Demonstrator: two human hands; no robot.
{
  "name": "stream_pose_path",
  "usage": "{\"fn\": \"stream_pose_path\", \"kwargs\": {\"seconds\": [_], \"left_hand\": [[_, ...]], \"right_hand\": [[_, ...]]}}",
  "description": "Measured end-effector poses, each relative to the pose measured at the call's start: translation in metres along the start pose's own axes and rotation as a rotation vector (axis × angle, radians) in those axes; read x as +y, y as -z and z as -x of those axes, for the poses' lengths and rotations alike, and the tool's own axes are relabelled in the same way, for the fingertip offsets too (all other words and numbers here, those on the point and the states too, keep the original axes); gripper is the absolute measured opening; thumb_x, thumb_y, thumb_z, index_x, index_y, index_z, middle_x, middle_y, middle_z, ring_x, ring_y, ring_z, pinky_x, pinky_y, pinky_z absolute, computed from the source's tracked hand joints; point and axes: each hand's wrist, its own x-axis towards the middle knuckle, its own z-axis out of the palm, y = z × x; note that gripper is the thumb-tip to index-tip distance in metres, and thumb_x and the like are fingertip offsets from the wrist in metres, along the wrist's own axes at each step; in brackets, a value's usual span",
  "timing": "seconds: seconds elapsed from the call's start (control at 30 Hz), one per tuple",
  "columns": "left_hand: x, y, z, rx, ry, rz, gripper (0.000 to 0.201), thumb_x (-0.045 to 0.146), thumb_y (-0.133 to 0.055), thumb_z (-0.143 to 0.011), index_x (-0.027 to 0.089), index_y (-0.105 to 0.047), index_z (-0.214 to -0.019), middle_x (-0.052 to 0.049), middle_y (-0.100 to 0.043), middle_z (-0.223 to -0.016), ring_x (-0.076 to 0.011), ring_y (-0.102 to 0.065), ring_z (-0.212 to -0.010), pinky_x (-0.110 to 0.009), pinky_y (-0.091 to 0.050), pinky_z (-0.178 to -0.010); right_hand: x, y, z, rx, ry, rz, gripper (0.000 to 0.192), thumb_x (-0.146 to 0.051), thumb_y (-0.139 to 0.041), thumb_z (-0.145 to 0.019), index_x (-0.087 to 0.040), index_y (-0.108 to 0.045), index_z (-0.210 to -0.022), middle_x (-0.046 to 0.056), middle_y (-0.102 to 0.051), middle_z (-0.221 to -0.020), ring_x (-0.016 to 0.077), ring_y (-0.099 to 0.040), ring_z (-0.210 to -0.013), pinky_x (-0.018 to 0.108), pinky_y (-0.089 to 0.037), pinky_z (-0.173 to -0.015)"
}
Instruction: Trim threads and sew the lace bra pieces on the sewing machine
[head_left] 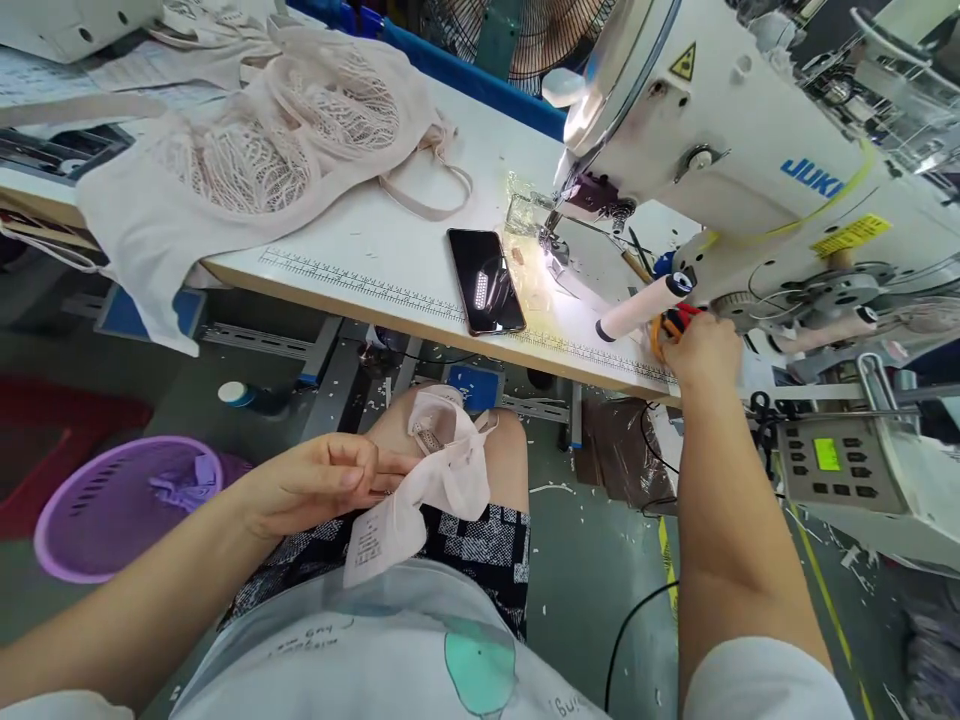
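The left hand [315,485] is pinched shut on a small pale pink piece of bra fabric [442,470], thumb and fingers closed on its upper edge over the person's lap. A white printed label [371,545] hangs from the lower end of that piece, and a small hook-and-eye patch shows near its top, just above the bare knee. Under it lie the black-and-white patterned shorts [480,545].

The right hand [701,350] reaches up to the edge of the white worktop [390,250] and is curled over a pair of orange-and-red handled scissors [670,325]; the fingers wrap them, though how firmly I cannot tell. Just beside that hand lies a pale pink thread spool on a white tube [641,308].

Further along the worktop, a black smartphone [486,280] lies flat near the lit needle area of the white JUKI sewing machine [750,140]. To the left, a heap of pale pink lace bras [255,150] spills over the worktop's front edge. On the floor below sits a round purple plastic basket [112,500], and a grey control panel with a green display [836,460] hangs at the right.
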Motion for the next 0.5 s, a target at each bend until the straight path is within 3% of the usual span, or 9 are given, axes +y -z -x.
{"fn": "stream_pose_path", "kwargs": {"seconds": [0.1,0.2,0.23,0.3,0.4,0.5], "left_hand": [[0.001,0.011,0.001,-0.304,0.081,0.008,0.031,0.035,-0.074,-0.05,0.011,-0.056,-0.045,-0.011,-0.057,-0.11,-0.0256,-0.056,-0.099,-0.039,-0.04,-0.09],[-0.001,0.021,0.0,-0.432,0.028,-0.038,0.024,0.034,-0.071,-0.055,0.013,-0.063,-0.046,-0.011,-0.053,-0.117,-0.0258,-0.054,-0.103,-0.041,-0.036,-0.096],[-0.002,0.023,-0.001,-0.456,0.015,-0.053,0.022,0.034,-0.07,-0.056,0.014,-0.065,-0.048,-0.011,-0.053,-0.117,-0.0261,-0.054,-0.103,-0.042,-0.036,-0.096],[-0.002,0.024,-0.001,-0.488,0.0,-0.093,0.019,0.032,-0.07,-0.057,0.015,-0.067,-0.05,-0.011,-0.053,-0.117,-0.0268,-0.054,-0.104,-0.043,-0.036,-0.095],[0.001,0.02,-0.001,-0.513,0.019,-0.18,0.015,0.029,-0.07,-0.056,0.015,-0.068,-0.051,-0.011,-0.052,-0.118,-0.0287,-0.052,-0.106,-0.045,-0.034,-0.096],[0.003,0.016,0.002,-0.484,0.071,-0.244,0.012,0.025,-0.071,-0.053,0.013,-0.068,-0.051,-0.011,-0.051,-0.12,-0.0329,-0.047,-0.11,-0.046,-0.032,-0.097]], "right_hand": [[0.027,0.01,0.037,0.0,-0.154,-0.084,0.032,-0.025,-0.055,-0.072,-0.003,-0.059,-0.095,0.024,-0.057,-0.084,0.0244,-0.055,-0.078,0.033,-0.031,-0.058],[0.05,0.008,0.106,-0.057,-0.339,-0.657,0.02,-0.032,-0.061,-0.065,-0.017,-0.061,-0.079,0.012,-0.058,-0.07,0.0179,-0.053,-0.061,0.032,-0.036,-0.055],[0.052,0.004,0.133,-0.075,-0.287,-0.938,0.024,-0.037,-0.061,-0.066,-0.02,-0.059,-0.082,0.01,-0.058,-0.071,0.0167,-0.052,-0.058,0.031,-0.037,-0.053],[0.043,-0.005,0.183,-0.241,0.041,-1.29,0.029,-0.042,-0.064,-0.063,-0.023,-0.059,-0.083,0.007,-0.057,-0.074,0.016,-0.05,-0.057,0.03,-0.039,-0.051],[0.005,-0.016,0.231,-0.322,0.464,-1.201,0.026,-0.04,-0.069,-0.062,-0.02,-0.059,-0.072,0.004,-0.051,-0.064,0.0145,-0.046,-0.055,0.026,-0.036,-0.046],[-0.031,-0.016,0.242,-0.259,0.665,-1.094,0.028,-0.043,-0.066,-0.066,-0.017,-0.057,-0.071,0.002,-0.048,-0.057,0.0122,-0.041,-0.051,0.024,-0.033,-0.044]]}}
